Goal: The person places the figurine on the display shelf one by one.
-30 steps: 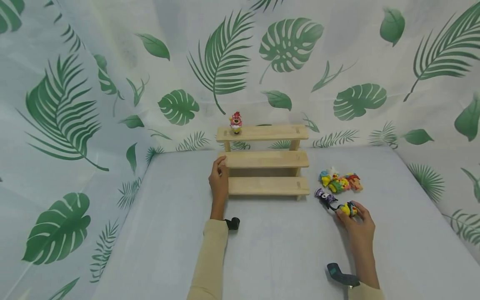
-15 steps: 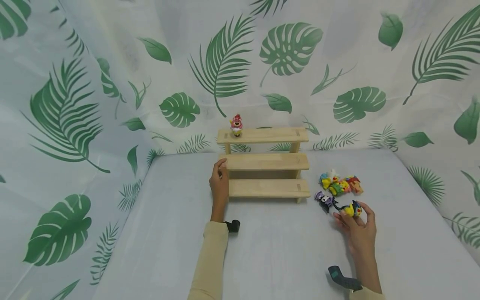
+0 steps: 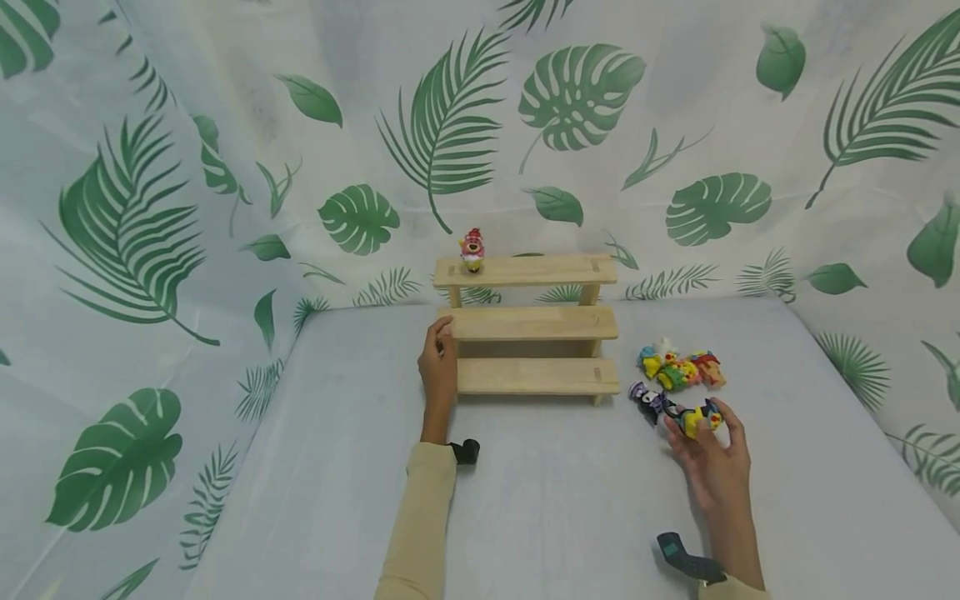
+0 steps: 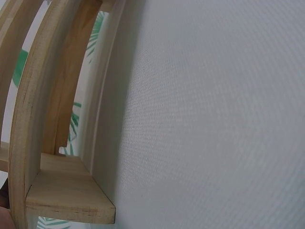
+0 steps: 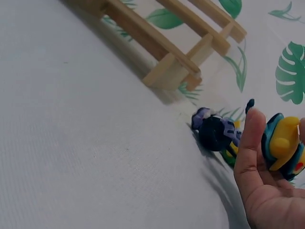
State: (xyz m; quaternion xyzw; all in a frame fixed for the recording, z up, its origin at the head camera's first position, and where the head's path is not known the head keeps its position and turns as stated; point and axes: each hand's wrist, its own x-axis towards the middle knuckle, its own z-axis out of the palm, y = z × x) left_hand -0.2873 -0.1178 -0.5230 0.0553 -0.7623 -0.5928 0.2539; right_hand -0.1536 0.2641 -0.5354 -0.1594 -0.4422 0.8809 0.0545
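My right hand (image 3: 717, 467) pinches a small yellow figurine (image 3: 712, 417) with dark blue parts; in the right wrist view the yellow figurine (image 5: 284, 138) lies tilted between the fingers. Just left of it, a purple and black figurine (image 3: 649, 402) lies on the table, close to my fingertips. My left hand (image 3: 437, 358) grips the left end of a three-tier wooden shelf (image 3: 536, 323) at its middle tier. Only a bit of that hand shows at the lower-left corner of the left wrist view, beside the shelf (image 4: 66, 191). A pink figurine (image 3: 472, 252) stands on the top tier's left end.
A cluster of several colourful figurines (image 3: 675, 371) lies right of the shelf, behind the purple one. The table has a pale cloth (image 3: 555, 500). A white curtain (image 3: 585, 183) with green leaf prints hangs behind and at the sides.
My right hand shifts slightly right and turns the yellow figurine within its fingers. The left hand stays at the shelf. The whole head view dips a little at first.
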